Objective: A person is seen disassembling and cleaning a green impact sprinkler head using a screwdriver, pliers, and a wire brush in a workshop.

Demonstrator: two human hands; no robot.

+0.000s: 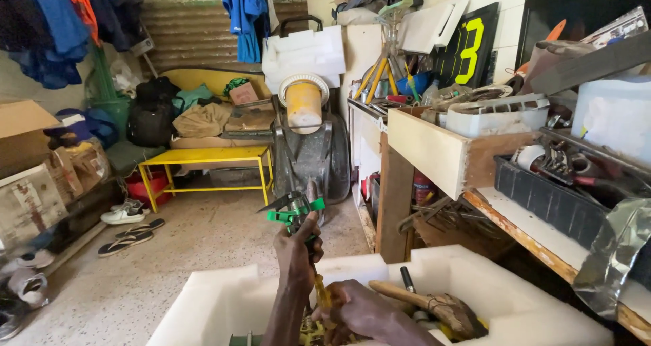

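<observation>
That green-handled tool [293,212] is held up over the white foam box [475,278], left hand [297,251] fisted round it. Right hand [366,312] is curled on yellow stuff inside. Loose grip and it could drop onto the wooden-handled tool [434,304].

green clamp [295,214], white foam box [475,278], yellow bench [203,157]

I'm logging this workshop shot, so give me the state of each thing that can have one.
Left hand: raised, gripping the green-handled tool.
Green-handled tool: held upright above the box.
Right hand: down inside the box among tools.
White foam box: open, no lid on.
Wooden-handled tool: lying in the box.
Wooden drawer: pulled out, full.
Sandals: lying on the floor.
</observation>
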